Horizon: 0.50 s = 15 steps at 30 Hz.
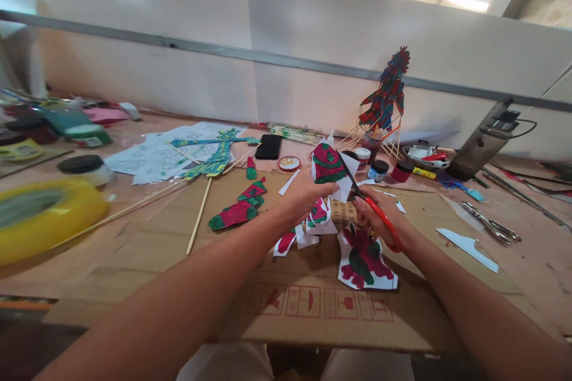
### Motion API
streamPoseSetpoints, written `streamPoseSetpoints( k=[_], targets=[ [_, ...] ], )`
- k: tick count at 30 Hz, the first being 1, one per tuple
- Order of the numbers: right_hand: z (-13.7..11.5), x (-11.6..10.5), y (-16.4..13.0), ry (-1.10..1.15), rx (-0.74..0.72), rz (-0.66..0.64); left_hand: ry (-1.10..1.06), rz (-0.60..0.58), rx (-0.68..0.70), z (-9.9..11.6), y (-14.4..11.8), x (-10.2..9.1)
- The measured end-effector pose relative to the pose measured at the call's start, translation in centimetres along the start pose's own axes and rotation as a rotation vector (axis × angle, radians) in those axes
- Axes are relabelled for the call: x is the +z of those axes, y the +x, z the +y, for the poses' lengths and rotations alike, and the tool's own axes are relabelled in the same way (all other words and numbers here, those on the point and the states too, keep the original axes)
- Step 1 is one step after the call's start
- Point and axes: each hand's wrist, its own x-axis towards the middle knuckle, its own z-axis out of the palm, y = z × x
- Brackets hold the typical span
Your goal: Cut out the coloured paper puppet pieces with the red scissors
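My left hand (304, 191) grips a piece of white paper painted with a red and green shape (328, 164), raised above the cardboard. In my right hand (379, 214) is a pair of scissors (378, 212) with red handles, its dark blades against the paper's right edge. Below my hands lies a larger painted paper piece (364, 259) with a white margin. Smaller uncut-looking painted scraps (319, 214) lie between my hands. Left of them rest trimmed red and green pieces (235, 214).
A cardboard sheet (156, 262) covers the table front. At left stand a large yellow tape roll (84, 211) and jars. Behind are a blue-green figure on sticks (214, 158), a black phone (269, 146), paint jars (379, 170) and a painted stick model (386, 92). A metal hole punch (491, 225) lies right.
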Motion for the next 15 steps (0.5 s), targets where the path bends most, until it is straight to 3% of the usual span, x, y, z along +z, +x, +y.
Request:
streamPoseSetpoints(
  k=[7, 15],
  targets=[
    [0.17, 0.01, -0.11, -0.003, -0.005, 0.019, 0.048, -0.064, 0.029, -0.04, 0.09, -0.17],
    [-0.22, 0.01, -0.13, 0.011, -0.004, 0.033, 0.015, -0.006, 0.010, 0.05, -0.04, 0.09]
  ],
)
